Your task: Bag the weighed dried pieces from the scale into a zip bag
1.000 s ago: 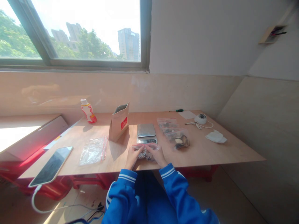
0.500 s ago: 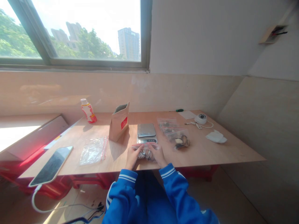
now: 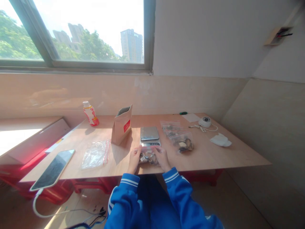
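Observation:
Both hands hold a small clear zip bag [image 3: 147, 156] with brown pieces in it, at the near edge of the wooden table [image 3: 214, 156]. My left hand [image 3: 133, 160] grips the bag's left side and my right hand [image 3: 162, 158] its right side, fingers pinched at the red zip strip. Just behind the bag sits a small silver kitchen scale [image 3: 149, 134]. A brown paper pouch [image 3: 122, 124] with a red label stands open to the left of the scale.
Filled zip bags [image 3: 179, 136] lie right of the scale, a stack of empty ones [image 3: 95, 154] to the left. A phone [image 3: 52, 168] overhangs the table's left corner. A drink bottle [image 3: 90, 113], a white round device [image 3: 204, 121] and a crumpled tissue [image 3: 220, 140] lie further off.
The hands have drawn slightly closer together on the bag, fingers now pinching along its top strip. Nothing else has moved.

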Demonstrator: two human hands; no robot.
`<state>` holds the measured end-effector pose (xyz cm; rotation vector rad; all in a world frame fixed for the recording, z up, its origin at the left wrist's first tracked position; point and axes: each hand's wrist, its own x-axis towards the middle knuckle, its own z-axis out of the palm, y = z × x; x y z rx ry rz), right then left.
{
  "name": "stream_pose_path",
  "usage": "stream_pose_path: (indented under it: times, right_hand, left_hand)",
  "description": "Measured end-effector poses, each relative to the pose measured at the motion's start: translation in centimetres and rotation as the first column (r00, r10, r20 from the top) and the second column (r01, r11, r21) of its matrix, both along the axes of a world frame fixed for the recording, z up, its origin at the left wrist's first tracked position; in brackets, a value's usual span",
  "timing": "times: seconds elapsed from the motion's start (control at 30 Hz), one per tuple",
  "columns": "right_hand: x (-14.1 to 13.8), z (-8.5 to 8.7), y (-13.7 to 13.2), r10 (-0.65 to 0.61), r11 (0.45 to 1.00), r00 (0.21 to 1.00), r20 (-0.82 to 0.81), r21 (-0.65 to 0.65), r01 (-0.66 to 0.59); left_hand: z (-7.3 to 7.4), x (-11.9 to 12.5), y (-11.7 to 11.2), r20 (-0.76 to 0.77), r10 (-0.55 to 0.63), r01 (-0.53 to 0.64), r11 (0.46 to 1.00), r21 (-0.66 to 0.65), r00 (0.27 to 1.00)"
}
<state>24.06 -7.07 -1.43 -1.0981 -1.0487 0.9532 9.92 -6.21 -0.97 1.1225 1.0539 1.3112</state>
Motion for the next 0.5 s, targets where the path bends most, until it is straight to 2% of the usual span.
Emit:
stream_pose_path:
  times: [0.13, 0.23, 0.37, 0.5]
  right_hand:
    - [0.30, 0.02, -0.09, 0.030, 0.998, 0.999, -0.025, -0.052, -0.031]
    - [0.45, -0.05, -0.13, 0.003, 0.997, 0.998, -0.058, -0.077, -0.008]
    - [0.51, -0.17, -0.13, -0.069, 0.994, 0.998, 0.009, -0.089, 0.070]
    - [0.59, -0.50, 0.03, -0.075, 0.995, 0.995, 0.066, -0.064, 0.079]
  left_hand:
    - [-0.52, -0.15, 0.00, 0.104, 0.048, -0.039, 0.995, -0.093, 0.993]
    - [-0.59, -0.23, -0.06, 0.117, 0.099, -0.084, 0.988, -0.128, 0.988]
    - [-0.43, -0.20, -0.16, 0.092, 0.111, -0.099, 0.987, -0.128, 0.990]
    - [-0.19, -0.18, -0.27, 0.080, 0.092, -0.083, 0.991, -0.105, 0.993]
